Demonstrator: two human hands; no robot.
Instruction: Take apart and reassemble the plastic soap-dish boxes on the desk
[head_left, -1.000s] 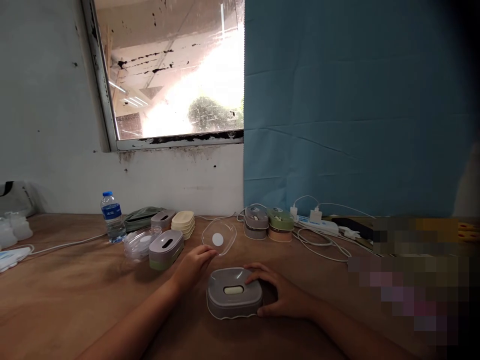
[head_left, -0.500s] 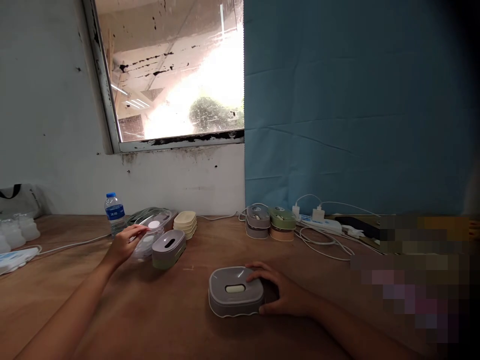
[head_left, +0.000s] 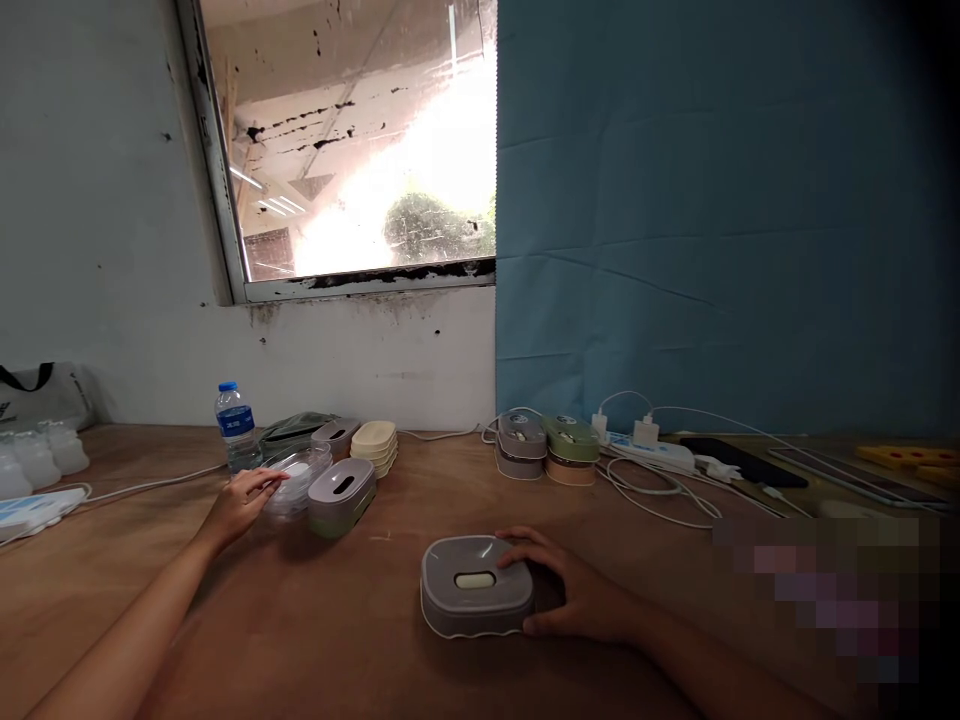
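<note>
From the head view, we have our right hand (head_left: 581,600) resting against the right side of a grey lidded box (head_left: 477,586) that sits flat on the wooden table (head_left: 315,640) just in front of us. The fingers curl over its top right edge and the thumb lies low along its near right side, so the hand is loosely cupped around the box rather than clenched; it seems set there to steady the box, not to lift it. A pale oval insert shows in the slot in the middle of the lid.

Our left hand (head_left: 240,502) is stretched out well to the left, fingers spread and slack, with the fingertips touching the rim of a stack of clear plastic lids (head_left: 296,484). We cannot tell whether it pinches the top lid or merely rests on it. Just right of that stack stands a grey-and-green box (head_left: 341,496), and behind it a stack of cream trays (head_left: 373,445) and a water bottle (head_left: 238,426).

Farther back, near the blue cloth (head_left: 712,220), two more boxes (head_left: 547,450) stand side by side next to a white power strip (head_left: 649,450) with its cables trailing across the table. These parts look grouped by kind, within easy reach of each arm.
</note>
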